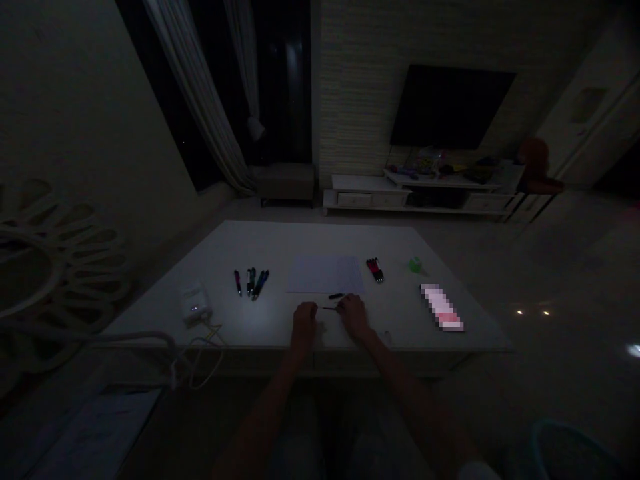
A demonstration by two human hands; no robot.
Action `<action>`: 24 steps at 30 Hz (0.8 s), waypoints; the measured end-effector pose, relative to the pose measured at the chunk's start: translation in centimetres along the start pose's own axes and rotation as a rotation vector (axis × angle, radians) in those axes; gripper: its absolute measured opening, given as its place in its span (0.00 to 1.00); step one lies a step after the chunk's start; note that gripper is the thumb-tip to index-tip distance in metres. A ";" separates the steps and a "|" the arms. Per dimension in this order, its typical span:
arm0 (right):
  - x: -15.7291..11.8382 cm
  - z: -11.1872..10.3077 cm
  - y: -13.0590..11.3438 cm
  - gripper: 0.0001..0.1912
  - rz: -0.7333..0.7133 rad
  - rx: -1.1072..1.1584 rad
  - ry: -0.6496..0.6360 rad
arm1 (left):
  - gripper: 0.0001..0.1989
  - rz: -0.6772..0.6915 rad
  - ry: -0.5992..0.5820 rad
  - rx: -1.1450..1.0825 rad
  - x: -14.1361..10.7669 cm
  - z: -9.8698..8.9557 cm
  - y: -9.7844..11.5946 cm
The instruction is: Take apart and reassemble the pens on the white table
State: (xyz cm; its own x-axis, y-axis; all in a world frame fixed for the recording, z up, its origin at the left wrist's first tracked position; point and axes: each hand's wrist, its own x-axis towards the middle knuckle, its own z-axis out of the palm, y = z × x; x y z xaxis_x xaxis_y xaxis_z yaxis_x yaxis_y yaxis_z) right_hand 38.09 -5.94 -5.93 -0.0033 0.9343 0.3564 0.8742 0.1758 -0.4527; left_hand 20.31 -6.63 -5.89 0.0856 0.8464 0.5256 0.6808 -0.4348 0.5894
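Observation:
My left hand (305, 320) and my right hand (354, 313) are close together at the near side of the white table (270, 327). Each is closed in a pinch, and a thin dark rod that looks like a pen refill (328, 308) spans the gap between the fingertips. Just beyond it lies a short black pen part (336, 295), close to my right fingers. A white sheet of paper (320, 273) lies flat past the hands. The dim light hides the refill's ends and fine detail.
Several pens (255, 283) lie left of the paper; a row of red and black pens (375, 270) lies right. Farther right are a small green object (415, 265) and a lit phone (442, 308). A white box (195, 301) with cables sits at the left edge.

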 end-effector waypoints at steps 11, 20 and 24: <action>0.1 -3.7 -1.8 0.06 -0.158 -0.042 -0.085 | 0.08 0.100 -0.130 0.144 -0.3 0.9 -0.5; 0.7 -4.2 -2.8 0.06 -0.317 -0.001 -0.183 | 0.10 0.232 -0.301 0.253 -0.7 0.8 0.1; 0.7 -4.0 -3.3 0.06 -0.273 0.059 -0.190 | 0.12 0.272 -0.318 0.229 -0.9 0.5 0.4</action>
State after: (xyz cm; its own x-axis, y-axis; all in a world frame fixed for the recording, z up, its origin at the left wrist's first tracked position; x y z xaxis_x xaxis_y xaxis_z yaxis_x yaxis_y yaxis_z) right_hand 37.16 -7.10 -0.95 -0.3287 0.8905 0.3147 0.7991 0.4398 -0.4098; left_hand 20.90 -7.39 -6.41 0.4774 0.7786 0.4073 0.7423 -0.6054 0.2873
